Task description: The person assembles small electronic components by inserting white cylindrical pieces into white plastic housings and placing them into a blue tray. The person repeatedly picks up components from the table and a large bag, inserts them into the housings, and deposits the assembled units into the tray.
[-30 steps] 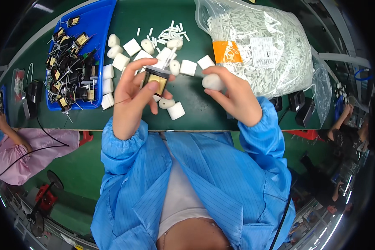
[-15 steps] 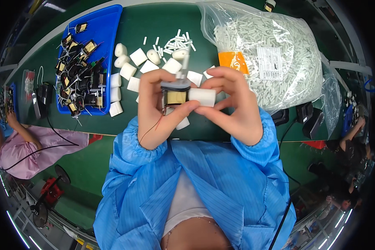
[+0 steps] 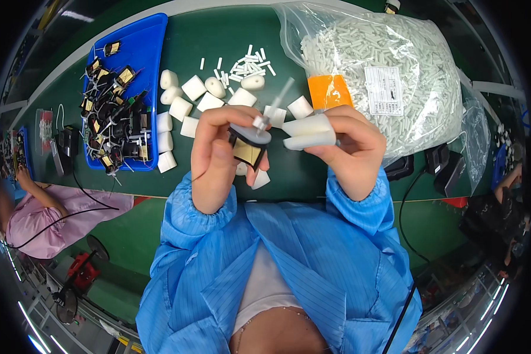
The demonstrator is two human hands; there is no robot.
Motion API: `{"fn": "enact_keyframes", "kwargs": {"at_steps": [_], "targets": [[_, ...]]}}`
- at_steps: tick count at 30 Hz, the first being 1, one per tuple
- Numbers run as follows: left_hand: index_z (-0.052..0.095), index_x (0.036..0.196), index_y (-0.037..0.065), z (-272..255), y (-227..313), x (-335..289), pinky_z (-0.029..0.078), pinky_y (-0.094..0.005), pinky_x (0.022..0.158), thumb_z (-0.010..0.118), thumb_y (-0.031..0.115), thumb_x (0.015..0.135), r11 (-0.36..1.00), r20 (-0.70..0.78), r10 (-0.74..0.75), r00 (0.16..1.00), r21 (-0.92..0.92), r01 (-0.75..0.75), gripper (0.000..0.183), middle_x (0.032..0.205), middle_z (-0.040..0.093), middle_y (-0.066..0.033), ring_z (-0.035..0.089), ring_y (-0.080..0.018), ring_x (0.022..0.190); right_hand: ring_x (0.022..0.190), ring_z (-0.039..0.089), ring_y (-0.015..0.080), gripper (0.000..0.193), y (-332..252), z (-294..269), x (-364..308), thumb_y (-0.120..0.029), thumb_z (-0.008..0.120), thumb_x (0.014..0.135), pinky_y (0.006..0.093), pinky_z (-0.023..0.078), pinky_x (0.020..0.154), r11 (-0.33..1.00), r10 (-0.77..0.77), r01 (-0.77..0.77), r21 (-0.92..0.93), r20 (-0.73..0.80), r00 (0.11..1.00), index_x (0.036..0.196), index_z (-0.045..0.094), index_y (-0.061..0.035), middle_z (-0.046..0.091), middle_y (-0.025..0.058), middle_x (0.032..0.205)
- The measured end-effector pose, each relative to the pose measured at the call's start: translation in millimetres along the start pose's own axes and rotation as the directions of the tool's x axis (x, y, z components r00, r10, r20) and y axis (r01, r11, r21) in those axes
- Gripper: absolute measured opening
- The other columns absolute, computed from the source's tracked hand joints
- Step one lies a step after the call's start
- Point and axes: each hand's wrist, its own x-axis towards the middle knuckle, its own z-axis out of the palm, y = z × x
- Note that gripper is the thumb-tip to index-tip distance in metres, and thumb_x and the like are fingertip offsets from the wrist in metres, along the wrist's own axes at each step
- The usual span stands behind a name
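Right of the blue tray [image 3: 141, 53], the left hand [image 3: 212, 154] grips a black-and-yellow coil [image 3: 248, 154] and the right hand [image 3: 358, 150] pinches a slit white block [image 3: 308, 126] just beside it, apparently a fitting step whose next move calls for lining slit up with coil.

No words or numbers can be read. A white label [image 3: 384, 91] with dark print too small to make out and an orange patch [image 3: 329, 92] show on the clear bag [image 3: 290, 30].
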Motion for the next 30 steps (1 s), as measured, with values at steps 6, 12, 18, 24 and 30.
{"fn": "enact_keyframes", "kwargs": {"at_steps": [6,12,18,24,30], "targets": [[0.047,0.104,0.0,-3,3,-6,0.049,-0.0239,0.059,0.053,0.013,0.087,0.994,0.036,0.062,0.997,0.09,-0.065,0.022,0.107,0.046,-0.0196,0.059,-0.0186,0.075,0.074,0.06,0.0136,0.028,-9,-6,4,0.0,0.07,0.069,0.0223,0.049,0.059,0.988,0.081,-0.058,-0.143,0.164,0.983,0.096,0.065,-0.0009,0.06,0.0099,0.089],[0.052,0.101,0.002,-15,2,-8,0.045,-0.0336,0.081,0.057,0.0,0.08,0.882,0.166,0.25,0.954,0.367,-0.295,0.022,0.109,0.049,-0.0216,0.057,-0.024,0.088,0.077,0.059,0.0136,0.029,-25,0,5,0.002,0.067,0.071,0.022,0.049,0.057,0.97,0.156,-0.122,-0.208,0.154,0.976,0.1,0.064,-0.0004,0.059,0.0101,0.091],[0.048,0.104,-0.001,-6,6,-15,0.044,-0.0369,0.087,0.055,-0.01,0.077,0.977,0.011,0.151,0.989,0.153,-0.15,0.03,0.11,0.056,-0.0216,0.056,-0.0279,0.102,0.068,0.06,0.0146,0.023,-20,-3,-2,0.003,0.069,0.067,0.0233,0.047,0.056,0.976,-0.01,0.042,-0.214,0.147,0.989,0.09,0.066,0.0018,0.061,0.0106,0.081],[0.047,0.103,-0.002,-7,6,-22,0.046,-0.0377,0.087,0.063,0.001,0.077,0.973,-0.062,0.057,0.996,0.229,-0.041,0.031,0.105,0.058,-0.0234,0.058,-0.0288,0.099,0.062,0.059,0.0166,0.019,-26,-1,-6,0.001,0.07,0.065,0.0247,0.046,0.054,0.933,-0.099,0.144,-0.33,0.15,0.984,0.083,0.068,0.0001,0.062,0.0104,0.075],[0.05,0.104,-0.003,-8,11,-26,0.046,-0.0331,0.085,0.061,-0.008,0.074,0.932,-0.021,0.042,0.999,0.36,-0.031,0.033,0.104,0.061,-0.0184,0.059,-0.0231,0.098,0.063,0.059,0.0188,0.024,-34,5,-5,-0.003,0.07,0.065,0.0262,0.046,0.055,0.9,-0.103,0.181,-0.396,0.209,0.972,0.089,0.069,-0.0029,0.061,0.0093,0.075]]}}
